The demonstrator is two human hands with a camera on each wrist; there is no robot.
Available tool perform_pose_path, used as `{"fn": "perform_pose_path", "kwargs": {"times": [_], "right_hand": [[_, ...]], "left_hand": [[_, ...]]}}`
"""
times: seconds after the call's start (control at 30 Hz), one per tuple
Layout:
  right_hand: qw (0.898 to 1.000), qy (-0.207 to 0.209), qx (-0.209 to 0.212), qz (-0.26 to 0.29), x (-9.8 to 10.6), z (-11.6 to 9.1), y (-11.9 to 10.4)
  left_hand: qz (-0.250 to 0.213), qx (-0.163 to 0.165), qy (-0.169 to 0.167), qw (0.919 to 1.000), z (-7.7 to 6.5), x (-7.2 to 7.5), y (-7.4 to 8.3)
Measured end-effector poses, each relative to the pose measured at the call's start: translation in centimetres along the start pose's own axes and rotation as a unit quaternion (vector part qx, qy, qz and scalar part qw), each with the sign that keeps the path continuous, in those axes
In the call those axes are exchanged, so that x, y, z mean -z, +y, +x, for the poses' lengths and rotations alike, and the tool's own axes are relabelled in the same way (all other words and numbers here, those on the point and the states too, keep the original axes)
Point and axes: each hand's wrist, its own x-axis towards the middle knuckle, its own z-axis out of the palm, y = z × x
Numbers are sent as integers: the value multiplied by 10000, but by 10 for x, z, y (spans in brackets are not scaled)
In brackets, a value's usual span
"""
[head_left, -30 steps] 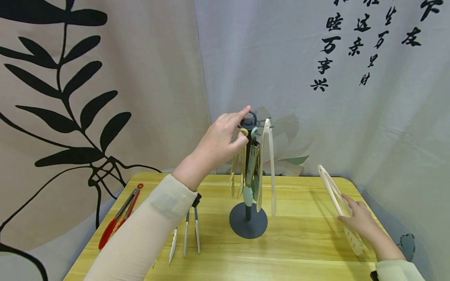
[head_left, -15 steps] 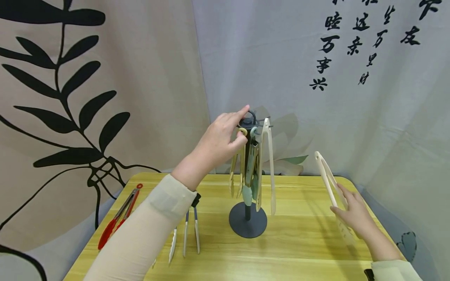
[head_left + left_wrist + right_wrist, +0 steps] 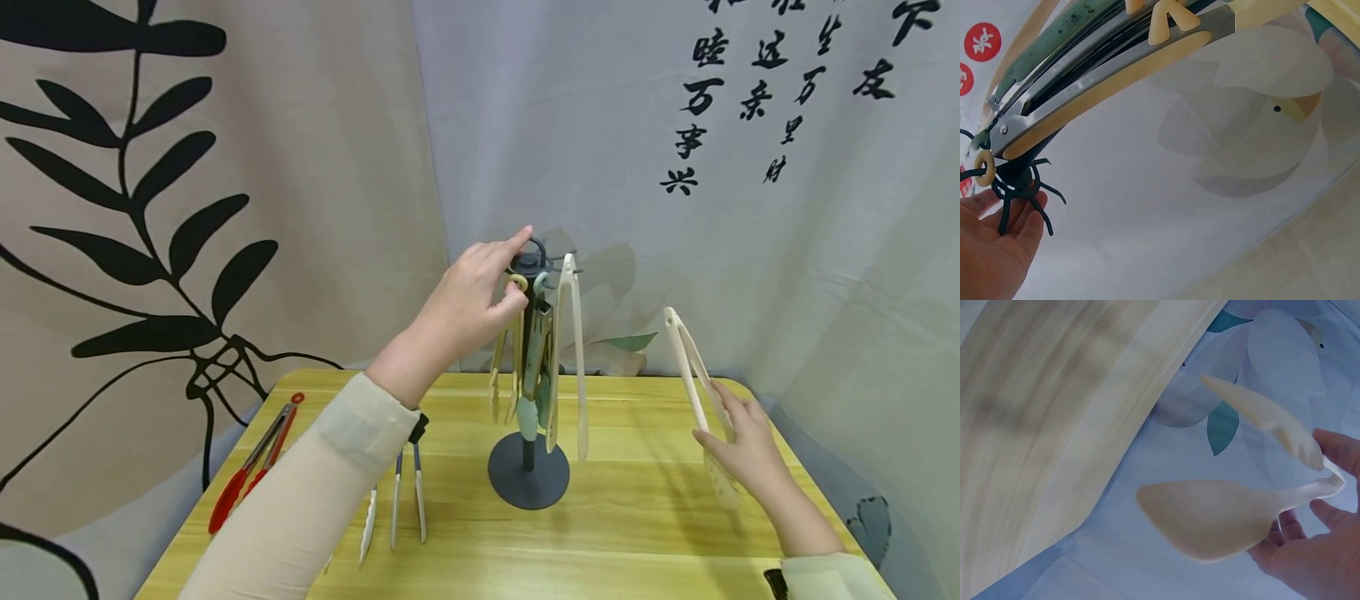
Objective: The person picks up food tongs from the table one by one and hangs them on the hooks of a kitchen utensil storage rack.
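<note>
My left hand (image 3: 476, 279) holds the hooked top of a dark grey hanging rack (image 3: 528, 479). In the left wrist view its fingers lie against the hub (image 3: 1017, 181), among the curved hooks. From the rack hang yellow-handled tongs (image 3: 1110, 97), green tongs (image 3: 528, 417) and cream tongs (image 3: 582, 375). Over the table's right side, my right hand (image 3: 742, 437) grips another pair of cream tongs (image 3: 684, 367) around its arms, joined end up. The right wrist view shows their two broad, spread heads (image 3: 1210, 512) pointing away from the fingers.
Red-tipped tongs (image 3: 232, 496) lie at the left of the wooden table (image 3: 622, 533). Several metal tongs (image 3: 420, 492) with white and blue parts lie partly hidden by my left sleeve (image 3: 315, 492). A printed curtain (image 3: 600, 125) hangs behind.
My right hand has lifted the cream tongs and carried them a little to the left. My left hand stays on top of the rack.
</note>
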Motion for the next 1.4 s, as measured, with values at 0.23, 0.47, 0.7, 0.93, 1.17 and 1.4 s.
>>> {"fn": "perform_pose_path", "kwargs": {"times": [0.23, 0.47, 0.7, 0.93, 1.17, 1.4], "right_hand": [[9995, 246, 136, 171, -5, 4, -10], [9984, 416, 126, 362, -9, 8, -23], [9965, 681, 217, 423, -12, 12, -36], [9955, 720, 243, 559, -14, 12, -44], [9946, 796, 284, 598, -16, 14, -49], [9924, 930, 405, 694, -18, 16, -60]], "left_hand": [[-13, 28, 0, 10000, 0, 0, 0], [-21, 20, 18, 10000, -1, 0, -1], [-46, 18, 19, 10000, -1, 0, 0], [-39, -4, 18, 10000, 0, 0, 0], [-54, 11, 4, 10000, 0, 1, 1], [-63, -10, 34, 10000, -1, 0, 0]]}}
